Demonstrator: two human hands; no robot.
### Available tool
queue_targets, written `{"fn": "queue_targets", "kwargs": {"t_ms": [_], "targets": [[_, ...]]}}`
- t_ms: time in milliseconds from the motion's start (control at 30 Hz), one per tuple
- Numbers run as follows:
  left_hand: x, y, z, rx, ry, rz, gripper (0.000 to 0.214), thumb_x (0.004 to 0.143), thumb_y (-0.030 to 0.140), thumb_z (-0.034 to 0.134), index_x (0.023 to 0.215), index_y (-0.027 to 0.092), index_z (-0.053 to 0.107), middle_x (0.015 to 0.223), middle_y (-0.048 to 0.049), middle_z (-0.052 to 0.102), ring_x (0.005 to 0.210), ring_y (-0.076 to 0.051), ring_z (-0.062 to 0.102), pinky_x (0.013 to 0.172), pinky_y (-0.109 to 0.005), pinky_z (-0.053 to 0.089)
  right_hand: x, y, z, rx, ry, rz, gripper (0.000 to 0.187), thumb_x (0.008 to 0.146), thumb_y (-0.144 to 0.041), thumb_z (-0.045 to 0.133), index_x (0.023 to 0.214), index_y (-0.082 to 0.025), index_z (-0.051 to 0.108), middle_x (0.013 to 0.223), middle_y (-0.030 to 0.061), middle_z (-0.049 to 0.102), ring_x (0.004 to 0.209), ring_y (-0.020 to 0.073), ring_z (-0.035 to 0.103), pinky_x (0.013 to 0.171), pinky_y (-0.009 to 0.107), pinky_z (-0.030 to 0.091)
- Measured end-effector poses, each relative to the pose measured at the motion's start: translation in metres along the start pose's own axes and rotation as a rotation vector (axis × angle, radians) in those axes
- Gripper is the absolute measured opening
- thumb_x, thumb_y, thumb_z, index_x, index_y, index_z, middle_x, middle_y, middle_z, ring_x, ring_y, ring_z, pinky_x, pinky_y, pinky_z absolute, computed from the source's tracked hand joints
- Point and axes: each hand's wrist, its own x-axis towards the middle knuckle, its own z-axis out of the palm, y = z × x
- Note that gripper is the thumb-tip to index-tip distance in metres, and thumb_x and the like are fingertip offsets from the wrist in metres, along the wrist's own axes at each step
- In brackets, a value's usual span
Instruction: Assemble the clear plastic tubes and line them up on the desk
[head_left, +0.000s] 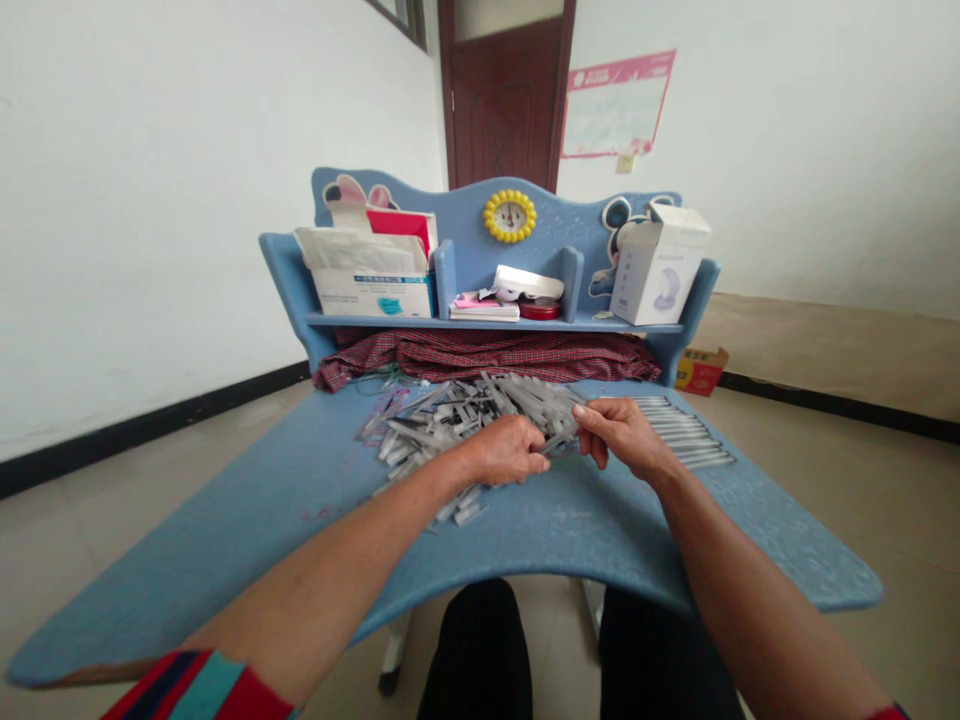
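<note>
A loose heap of several thin grey stick-like pieces lies in the middle of the blue desk. My left hand is closed at the heap's near edge, pinching one end of a grey piece. My right hand is closed too, pinching the other end of that piece. To the right of my right hand, several grey pieces lie side by side in a neat row.
A blue shelf unit at the back holds paper boxes, a white box, small items and a yellow clock. Checked red cloth lies under it. A small carton sits on the floor.
</note>
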Motion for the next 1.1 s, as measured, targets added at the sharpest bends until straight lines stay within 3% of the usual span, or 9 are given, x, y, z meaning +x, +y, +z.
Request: {"fn": "queue_targets", "kwargs": {"t_ms": [267,533,800,1100], "targets": [[0.0009,-0.0004,-0.0005,0.189,0.056,0.056,0.021,0.072,0.020,0.055,0.052,0.015,0.052,0.044,0.0060,0.036,0.045,-0.008,0.038,0.046,-0.022,0.023,0.0013,0.0010,0.0009,0.005,0.003,0.054,0.047,0.075,-0.057,0.055,0.052,-0.016,0.052,0.041,-0.0013,0.055,0.027,0.0071,0.043,0.029,0.018,0.030],[0.0012,-0.0004,-0.0012,0.280,0.047,0.058,0.019,0.073,0.022,0.054,0.056,0.015,0.057,0.048,0.0036,0.043,0.047,-0.010,0.042,0.048,-0.022,0.025,0.0008,0.0002,0.0010,-0.028,-0.003,0.064,0.048,0.076,-0.057,0.054,0.052,-0.016,0.052,0.041,-0.0009,0.055,0.027,0.0069,0.043,0.029,0.018,0.029],[0.0005,-0.0025,0.0007,0.284,0.083,0.056,0.019,0.073,0.024,0.053,0.055,0.016,0.055,0.047,0.0038,0.040,0.047,-0.010,0.041,0.047,-0.023,0.024,-0.0001,-0.0005,0.0009,-0.053,-0.010,0.068,0.048,0.077,-0.056,0.053,0.050,-0.016,0.051,0.038,-0.0017,0.053,0.026,0.0065,0.042,0.029,0.018,0.028],[-0.0014,-0.0001,0.0009,0.368,0.101,0.024,0.020,0.077,0.029,0.051,0.066,0.016,0.061,0.056,-0.0016,0.056,0.054,-0.014,0.051,0.051,-0.023,0.031,0.0003,-0.0010,0.0001,-0.064,0.011,0.087,0.049,0.076,-0.058,0.052,0.050,-0.017,0.051,0.038,-0.0009,0.054,0.025,0.0062,0.040,0.028,0.018,0.026]]}}
